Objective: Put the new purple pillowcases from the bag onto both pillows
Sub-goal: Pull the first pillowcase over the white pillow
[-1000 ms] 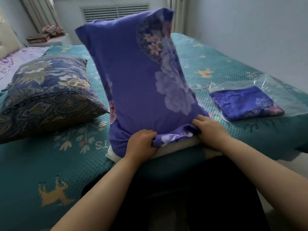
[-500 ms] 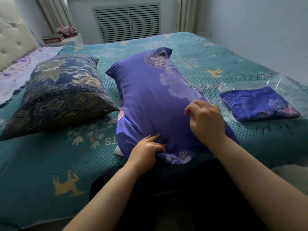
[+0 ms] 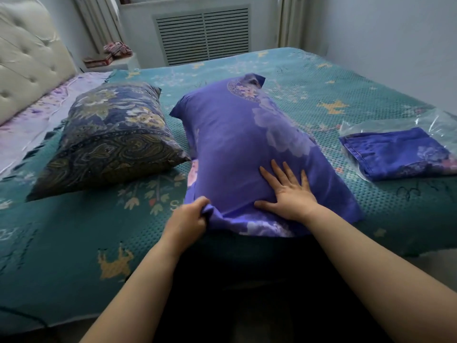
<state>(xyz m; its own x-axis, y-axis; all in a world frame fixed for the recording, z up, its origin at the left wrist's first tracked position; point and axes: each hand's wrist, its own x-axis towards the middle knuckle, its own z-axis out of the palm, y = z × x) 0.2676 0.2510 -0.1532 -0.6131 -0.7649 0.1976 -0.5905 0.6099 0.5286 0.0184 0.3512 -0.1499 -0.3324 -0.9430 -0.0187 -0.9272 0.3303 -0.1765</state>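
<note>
A pillow in a purple floral pillowcase [image 3: 237,144] lies flat on the teal bed cover, its open end toward me. My left hand [image 3: 186,220] grips the near left corner of that case. My right hand [image 3: 288,191] presses flat on the case near its open end, fingers spread. To the left lies a second pillow [image 3: 111,139] in a dark blue paisley cover. On the right, a folded purple pillowcase [image 3: 395,152] sits in a clear plastic bag [image 3: 425,122].
The bed [image 3: 61,243] has a teal patterned cover and a tufted cream headboard [image 3: 27,60] at far left. A vent grille [image 3: 202,35] and a ledge with small items stand behind. A wall runs along the right side.
The purple-cased pillow went from standing upright to lying flat on the bed. My right hand opened and now presses on it; my left hand shifted to grip the case's near left corner.
</note>
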